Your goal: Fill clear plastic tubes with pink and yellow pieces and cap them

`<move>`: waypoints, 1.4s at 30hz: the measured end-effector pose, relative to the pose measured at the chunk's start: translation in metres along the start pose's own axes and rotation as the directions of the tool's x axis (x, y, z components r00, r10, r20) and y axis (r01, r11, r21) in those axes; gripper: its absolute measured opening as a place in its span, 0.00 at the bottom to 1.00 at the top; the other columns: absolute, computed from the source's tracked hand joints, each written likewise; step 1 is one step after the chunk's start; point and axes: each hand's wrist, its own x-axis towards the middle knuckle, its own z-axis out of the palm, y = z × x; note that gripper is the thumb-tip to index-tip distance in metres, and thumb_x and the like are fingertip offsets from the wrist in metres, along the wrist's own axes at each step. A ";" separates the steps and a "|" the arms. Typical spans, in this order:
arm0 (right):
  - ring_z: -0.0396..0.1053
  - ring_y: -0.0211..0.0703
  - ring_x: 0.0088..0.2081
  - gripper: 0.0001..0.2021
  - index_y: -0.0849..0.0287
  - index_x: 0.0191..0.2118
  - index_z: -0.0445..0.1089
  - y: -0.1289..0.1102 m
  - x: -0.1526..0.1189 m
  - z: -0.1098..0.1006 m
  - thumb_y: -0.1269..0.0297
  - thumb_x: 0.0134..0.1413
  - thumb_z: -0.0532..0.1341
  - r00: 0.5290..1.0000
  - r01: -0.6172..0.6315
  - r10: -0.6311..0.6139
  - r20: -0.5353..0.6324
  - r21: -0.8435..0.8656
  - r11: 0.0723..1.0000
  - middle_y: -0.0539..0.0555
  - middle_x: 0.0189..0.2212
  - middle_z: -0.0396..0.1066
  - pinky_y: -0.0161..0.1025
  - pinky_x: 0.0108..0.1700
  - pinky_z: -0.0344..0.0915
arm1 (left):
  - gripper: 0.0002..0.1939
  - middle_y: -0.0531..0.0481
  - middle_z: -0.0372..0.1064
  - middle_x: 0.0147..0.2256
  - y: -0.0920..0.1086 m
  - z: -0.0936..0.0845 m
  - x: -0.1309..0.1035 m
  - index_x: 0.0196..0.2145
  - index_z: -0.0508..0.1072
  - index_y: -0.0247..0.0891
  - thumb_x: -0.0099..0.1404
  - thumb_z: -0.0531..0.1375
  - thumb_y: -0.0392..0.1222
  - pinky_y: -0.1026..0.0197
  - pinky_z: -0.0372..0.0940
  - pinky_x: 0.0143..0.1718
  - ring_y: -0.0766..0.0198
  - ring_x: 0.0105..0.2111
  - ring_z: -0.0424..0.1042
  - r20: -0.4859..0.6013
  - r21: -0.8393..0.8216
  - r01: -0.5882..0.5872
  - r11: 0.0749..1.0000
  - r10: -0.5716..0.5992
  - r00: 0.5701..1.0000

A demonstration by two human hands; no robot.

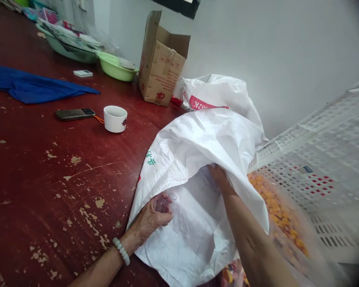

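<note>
A large white woven sack (179,171) lies with its mouth open toward me on the red table. My left hand (155,215), with a pale bead bracelet on its wrist, rests at the sack's left inner side. Its fingers are curled round small clear plastic pieces (161,204), one showing a round rim. My right hand (217,172) reaches deep inside the sack; its fingers are hidden behind the white fabric, and I cannot see what they touch.
Left of the sack are a white cup (115,119), a phone (74,114) and a blue cloth (32,84). Behind stand a cardboard box (163,65) and green basins (116,67). White baskets (302,171) and a bag of orange pieces (275,207) are at right.
</note>
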 end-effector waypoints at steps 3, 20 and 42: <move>0.63 0.50 0.53 0.21 0.58 0.52 0.65 -0.008 -0.019 -0.002 0.54 0.55 0.57 0.997 -0.020 0.020 0.070 -0.008 1.000 0.59 0.49 0.69 0.48 0.54 0.58 | 0.18 0.58 0.65 0.24 0.003 0.000 -0.002 0.34 0.66 0.39 0.42 0.63 0.33 0.67 0.61 0.22 0.69 0.24 0.64 -0.012 0.037 -0.017 0.999 0.018 1.000; 0.47 0.72 0.61 0.31 0.47 0.58 0.59 -0.125 -0.207 -0.050 0.39 0.52 0.53 0.948 0.012 -0.038 0.315 0.081 0.997 0.60 0.65 0.42 0.72 0.53 0.43 | 0.17 0.55 0.66 0.25 -0.005 -0.002 -0.022 0.31 0.67 0.33 0.40 0.66 0.33 0.67 0.61 0.27 0.70 0.25 0.65 0.112 0.093 -0.261 0.961 0.250 0.962; 0.48 0.47 0.64 0.39 0.55 0.65 0.44 -0.136 -0.321 -0.073 0.45 0.52 0.57 0.952 -0.158 -0.164 0.259 0.874 0.460 0.58 0.64 0.45 0.47 0.64 0.47 | 0.22 0.47 0.71 0.40 -0.034 0.030 -0.135 0.42 0.68 0.36 0.48 0.64 0.34 0.63 0.64 0.42 0.62 0.41 0.71 0.347 0.266 -0.388 0.882 0.288 0.893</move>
